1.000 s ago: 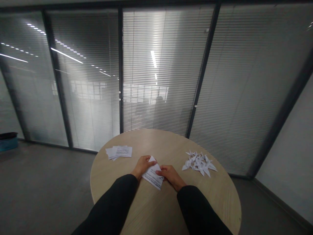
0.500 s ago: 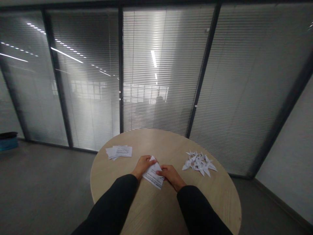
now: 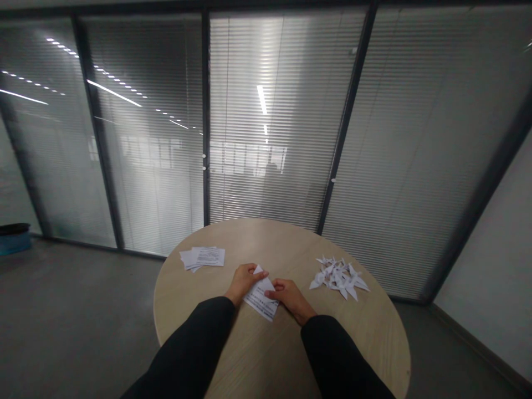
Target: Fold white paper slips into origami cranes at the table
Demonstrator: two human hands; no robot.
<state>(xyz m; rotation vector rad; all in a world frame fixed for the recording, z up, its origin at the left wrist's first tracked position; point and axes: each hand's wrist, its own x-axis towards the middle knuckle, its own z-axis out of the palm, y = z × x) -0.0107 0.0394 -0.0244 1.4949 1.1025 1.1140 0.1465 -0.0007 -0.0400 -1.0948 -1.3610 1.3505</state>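
Pinching the folded printed sheet (image 3: 261, 303), the left hand (image 3: 246, 281) and right hand (image 3: 287, 293) grip it with curled fingers; slack pressure could skew the crease. Paper cranes (image 3: 338, 276) lie at 3 o'clock.

On the table (image 3: 187, 302), stacked sheets (image 3: 202, 257) lie left of the hands (image 3: 246, 281) (image 3: 290, 295), origami pieces (image 3: 338, 277) right.

You have a thin, matt white paper sheet (image 3: 260, 300) in front of you, with matching printed paper slips (image 3: 202, 258) and folded paper cranes (image 3: 338, 276) on the bench (image 3: 266, 354), whose pale wood-grain top looks smooth with a faint sheen. Your sleeves (image 3: 191, 349) are matt black cloth. Beyond, glossy glass panels (image 3: 266, 111) sit in dark metal frames (image 3: 205, 111) above a smooth grey floor (image 3: 75, 321).
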